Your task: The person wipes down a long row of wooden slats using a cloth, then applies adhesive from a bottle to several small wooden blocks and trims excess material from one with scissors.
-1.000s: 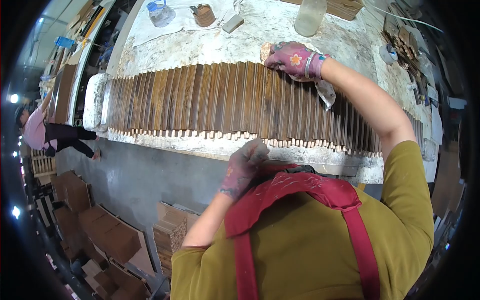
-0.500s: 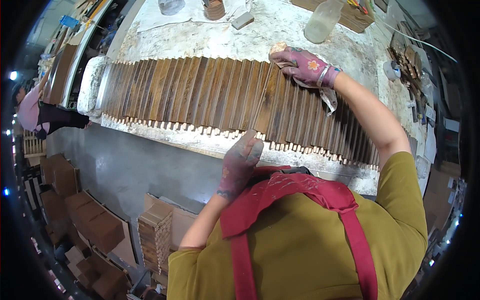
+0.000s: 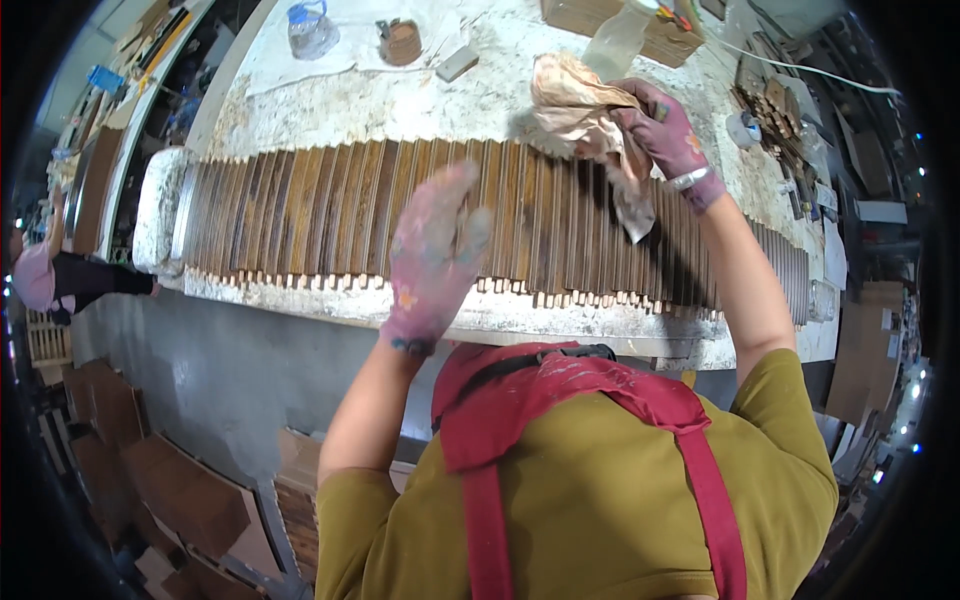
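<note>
Here, in the head view, the person leans over a white, stained workbench [image 3: 400, 100] on which a long row of dark wooden slats [image 3: 300, 215] lies side by side. The row runs left to right across the bench, while each slat's long axis points away from the person, toward the far edge.

The right hand [image 3: 665, 135], in a purple stained glove, is closed around a crumpled tan rag [image 3: 580, 110]. It holds the rag at the far ends of the slats, right of the row's middle, and a tail of the cloth hangs down over the wood.

The left hand [image 3: 435, 255], gloved too, is open with its fingers spread and nothing in it. It hovers over the near half of the slats, close to the bench's front edge; whether it touches the wood cannot be told. The rag lies up and to the right of this hand, so the right hand is the nearer one by far.

Farther back stand a clear plastic bottle [image 3: 615, 40], a small brown pot [image 3: 402, 42] and a clear bag [image 3: 310, 30]. Another person's sleeve [image 3: 60, 280] shows at the left rim, well apart.
</note>
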The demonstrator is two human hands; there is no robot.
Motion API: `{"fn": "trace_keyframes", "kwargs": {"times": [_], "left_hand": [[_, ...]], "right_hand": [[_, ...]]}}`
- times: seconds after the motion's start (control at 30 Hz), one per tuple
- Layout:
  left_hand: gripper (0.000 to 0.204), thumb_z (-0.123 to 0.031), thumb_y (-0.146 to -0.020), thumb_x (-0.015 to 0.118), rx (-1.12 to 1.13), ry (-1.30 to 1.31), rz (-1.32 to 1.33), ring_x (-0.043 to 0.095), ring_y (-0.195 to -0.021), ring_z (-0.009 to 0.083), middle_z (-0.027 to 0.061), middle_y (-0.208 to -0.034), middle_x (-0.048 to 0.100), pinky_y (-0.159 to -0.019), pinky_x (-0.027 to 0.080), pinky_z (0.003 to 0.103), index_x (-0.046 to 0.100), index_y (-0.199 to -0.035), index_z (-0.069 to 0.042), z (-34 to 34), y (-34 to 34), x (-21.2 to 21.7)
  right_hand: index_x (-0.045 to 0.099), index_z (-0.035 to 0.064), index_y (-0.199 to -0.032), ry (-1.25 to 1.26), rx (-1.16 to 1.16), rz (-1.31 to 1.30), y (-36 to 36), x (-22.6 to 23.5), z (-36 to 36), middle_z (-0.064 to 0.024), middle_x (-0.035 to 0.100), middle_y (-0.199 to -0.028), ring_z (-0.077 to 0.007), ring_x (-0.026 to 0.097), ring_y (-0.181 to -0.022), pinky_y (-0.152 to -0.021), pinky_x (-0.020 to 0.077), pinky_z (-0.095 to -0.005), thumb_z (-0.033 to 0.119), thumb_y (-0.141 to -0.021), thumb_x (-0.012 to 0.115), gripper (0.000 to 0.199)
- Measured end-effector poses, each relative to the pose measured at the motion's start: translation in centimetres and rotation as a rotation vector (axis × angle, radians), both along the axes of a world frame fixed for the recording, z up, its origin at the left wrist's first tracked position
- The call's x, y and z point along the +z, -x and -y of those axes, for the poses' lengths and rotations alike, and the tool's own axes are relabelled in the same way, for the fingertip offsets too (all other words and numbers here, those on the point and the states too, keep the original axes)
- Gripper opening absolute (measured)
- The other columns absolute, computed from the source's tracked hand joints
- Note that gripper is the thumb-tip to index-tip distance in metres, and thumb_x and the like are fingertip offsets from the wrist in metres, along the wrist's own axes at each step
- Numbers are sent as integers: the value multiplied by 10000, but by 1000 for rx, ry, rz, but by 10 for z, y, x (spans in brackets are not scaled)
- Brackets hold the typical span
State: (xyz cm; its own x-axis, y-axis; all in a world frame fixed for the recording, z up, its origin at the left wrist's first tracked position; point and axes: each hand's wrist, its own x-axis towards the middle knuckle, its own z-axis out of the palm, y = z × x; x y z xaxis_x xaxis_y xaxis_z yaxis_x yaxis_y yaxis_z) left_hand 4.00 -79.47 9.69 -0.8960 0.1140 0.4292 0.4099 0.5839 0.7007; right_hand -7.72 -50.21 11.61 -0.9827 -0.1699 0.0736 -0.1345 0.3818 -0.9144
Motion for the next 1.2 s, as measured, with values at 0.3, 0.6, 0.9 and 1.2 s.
{"fn": "trace_keyframes", "kwargs": {"times": [0.3, 0.6, 0.9, 1.2], "left_hand": [[330, -62, -914, 582, -521, -1044, 700, 596, -1032, 151, 100, -1191, 593, -889, 506, 282, 524, -1232, 1, -82, 84, 6], [369, -42, -892, 558, -701, -893, 569, 572, -1101, 207, 96, -1217, 572, -984, 442, 295, 544, -1261, -37, -112, 81, 7], [747, -335, -867, 676, -542, -688, 260, 419, -1286, 222, 116, -1424, 388, -1100, 321, 345, 295, -1439, -42, -135, 70, 2], [415, -323, -1014, 419, -854, -1200, 846, 594, -1083, 196, 90, -1216, 582, -947, 498, 335, 469, -1306, -33, -136, 68, -10]], "right_hand": [[515, -41, -1245, 394, -166, -28, -70, 39, 9, -96, 602, -1115, -152, 592, -983, -850, 494, -256, 117, -800, 736, 522], [469, -19, -1312, 439, -137, 274, -103, -8, -35, -72, 648, -1088, -162, 636, -939, -817, 512, -275, 258, -773, 755, 670], [494, -69, -1274, 348, -94, 170, -112, 51, -49, -100, 648, -1068, -153, 636, -921, -844, 516, -255, 197, -807, 735, 589], [296, 39, -1445, 917, -99, 367, -102, 16, -3, -75, 536, -1264, -181, 537, -1134, -1011, 429, -328, 218, -841, 717, 758]]}}
